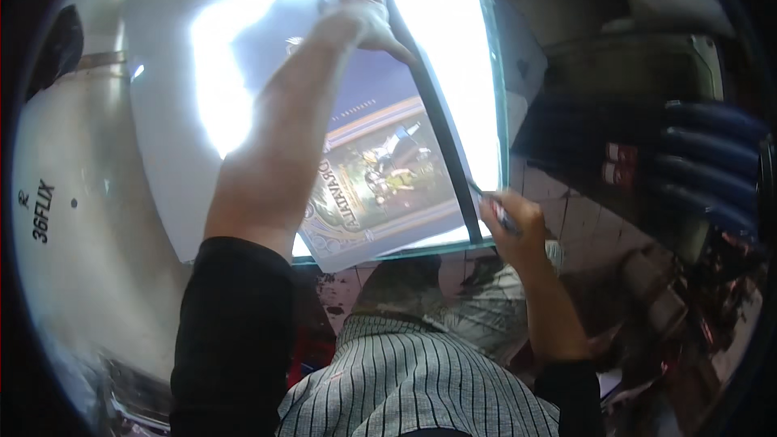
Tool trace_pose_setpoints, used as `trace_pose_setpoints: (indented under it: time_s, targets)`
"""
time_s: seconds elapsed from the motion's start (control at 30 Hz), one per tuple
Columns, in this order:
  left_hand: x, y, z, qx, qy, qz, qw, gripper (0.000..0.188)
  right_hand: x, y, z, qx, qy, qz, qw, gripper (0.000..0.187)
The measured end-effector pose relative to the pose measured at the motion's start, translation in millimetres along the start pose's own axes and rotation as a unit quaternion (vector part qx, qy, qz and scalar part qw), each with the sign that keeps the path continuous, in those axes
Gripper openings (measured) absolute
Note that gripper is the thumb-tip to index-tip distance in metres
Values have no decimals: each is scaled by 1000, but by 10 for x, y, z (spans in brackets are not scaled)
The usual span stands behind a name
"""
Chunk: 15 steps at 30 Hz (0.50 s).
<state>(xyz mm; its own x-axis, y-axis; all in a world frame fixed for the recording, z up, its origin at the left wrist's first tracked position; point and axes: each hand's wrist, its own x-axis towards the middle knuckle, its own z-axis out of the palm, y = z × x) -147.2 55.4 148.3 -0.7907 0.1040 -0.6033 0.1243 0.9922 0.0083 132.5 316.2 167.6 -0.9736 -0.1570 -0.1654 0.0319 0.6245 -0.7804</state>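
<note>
Here, from the head view, the left hand (366, 10) lies flat with fingers spread, pressing a dark straightedge (433, 113) onto a printed sheet (380, 170) on the glass table (486, 40). The right hand (511, 222), fingers closed around a thin knife (494, 206), sits at the straightedge's near end.

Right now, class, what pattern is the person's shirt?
The shirt has thin dark stripes on white, seen in the head view.

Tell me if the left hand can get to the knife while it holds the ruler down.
Probably not: the left hand presses the far end of the ruler, while the knife sits in the right hand at the near end.
</note>
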Motion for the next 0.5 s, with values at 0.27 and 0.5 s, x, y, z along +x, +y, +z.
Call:
trace_pose_setpoints:
  time_s: [0.27, 0.5]
  targets:
    - [-3, 75, -13, 20, 35, 3, 999, 159, -1128, -165, -235, 55, 105, 202, 972, 32]
    - [-890, 333, 1325, -59, 303, -69, 949, 101, -479, 104, 450, -207, 158, 106, 960, 105]
